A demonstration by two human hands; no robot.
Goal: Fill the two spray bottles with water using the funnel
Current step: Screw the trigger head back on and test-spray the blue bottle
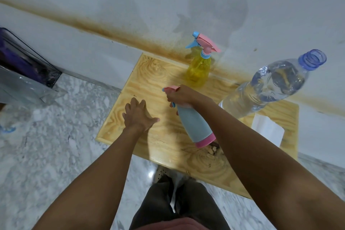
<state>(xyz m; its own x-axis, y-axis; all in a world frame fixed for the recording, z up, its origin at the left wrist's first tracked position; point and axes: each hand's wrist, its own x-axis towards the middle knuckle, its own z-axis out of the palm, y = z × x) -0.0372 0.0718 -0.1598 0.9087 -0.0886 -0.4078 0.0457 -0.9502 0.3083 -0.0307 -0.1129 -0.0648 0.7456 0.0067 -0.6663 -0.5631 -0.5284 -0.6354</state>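
Filling seems not yet begun: the right hand (182, 97) grips the blue bottle (196, 125) by its sprayer, with the left hand (138, 115) spread open just left of it. Beyond the right hand stands the yellow bottle (198, 69) (sprayer on), and the uncapped water bottle (270, 84) is to its right.

Soft, fairly bright indoor light. Faint shadow on the wooden table (141, 73) beside the left hand (139, 115), and a broad grey shadow on the wall (214, 5), upper centre. Small glare spot on the floor (56, 155), bottom centre. Wide-angle stretch at the edges, overall slightly soft.
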